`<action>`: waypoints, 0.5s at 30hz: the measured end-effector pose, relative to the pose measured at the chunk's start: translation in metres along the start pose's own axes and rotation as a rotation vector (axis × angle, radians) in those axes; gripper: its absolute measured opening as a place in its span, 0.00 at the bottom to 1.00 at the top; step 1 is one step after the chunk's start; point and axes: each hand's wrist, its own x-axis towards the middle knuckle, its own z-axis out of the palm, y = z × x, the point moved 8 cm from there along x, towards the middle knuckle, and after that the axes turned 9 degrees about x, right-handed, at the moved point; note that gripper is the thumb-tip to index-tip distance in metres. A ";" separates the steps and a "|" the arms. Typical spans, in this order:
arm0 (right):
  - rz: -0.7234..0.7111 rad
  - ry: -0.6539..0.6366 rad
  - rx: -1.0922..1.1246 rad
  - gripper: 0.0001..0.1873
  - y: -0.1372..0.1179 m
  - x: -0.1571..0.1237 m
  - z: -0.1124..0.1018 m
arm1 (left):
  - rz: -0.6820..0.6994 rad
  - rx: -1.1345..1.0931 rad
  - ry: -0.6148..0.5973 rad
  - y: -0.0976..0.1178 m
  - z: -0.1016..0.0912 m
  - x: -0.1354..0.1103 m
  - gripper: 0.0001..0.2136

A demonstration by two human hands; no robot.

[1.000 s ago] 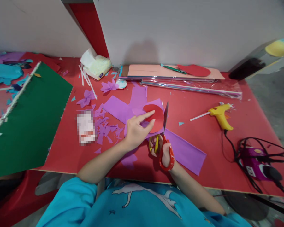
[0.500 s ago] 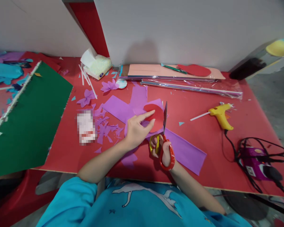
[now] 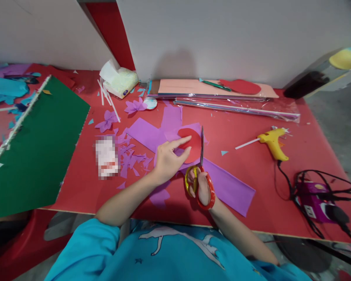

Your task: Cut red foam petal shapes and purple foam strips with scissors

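Note:
Pinched in my left hand [image 3: 169, 160] is a rounded piece of red paper [image 3: 195, 140], held by the thumb and fingers over the purple sheets. My right hand [image 3: 204, 189] grips scissors [image 3: 202, 150] by a red loop and a yellow loop. Their blades point away from me along the right edge of the red paper; I cannot tell whether they touch it. Beneath both hands lie purple paper strips [image 3: 232, 187]. To the left are purple scraps [image 3: 131, 160] and purple paper flowers [image 3: 135, 105].
A green board [image 3: 41, 148] leans at left. A pixelated white box [image 3: 107, 156] lies by the scraps. Tissues [image 3: 124, 82] and wrapped paper sheets [image 3: 187, 88] are at the back. A yellow glue gun [image 3: 272, 140] and purple power block with cables [image 3: 314, 201] are at right.
The scissors have shifted slightly left, closer to the red paper, and their blades look more upright. My left hand has barely moved.

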 end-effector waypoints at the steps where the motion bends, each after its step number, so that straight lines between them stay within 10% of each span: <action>1: -0.006 -0.003 -0.025 0.29 0.000 0.000 -0.001 | 0.002 -0.007 -0.003 0.000 0.000 0.000 0.13; 15: 0.021 0.057 0.079 0.28 -0.004 0.005 -0.001 | -0.033 -0.102 -0.214 -0.005 -0.011 0.021 0.14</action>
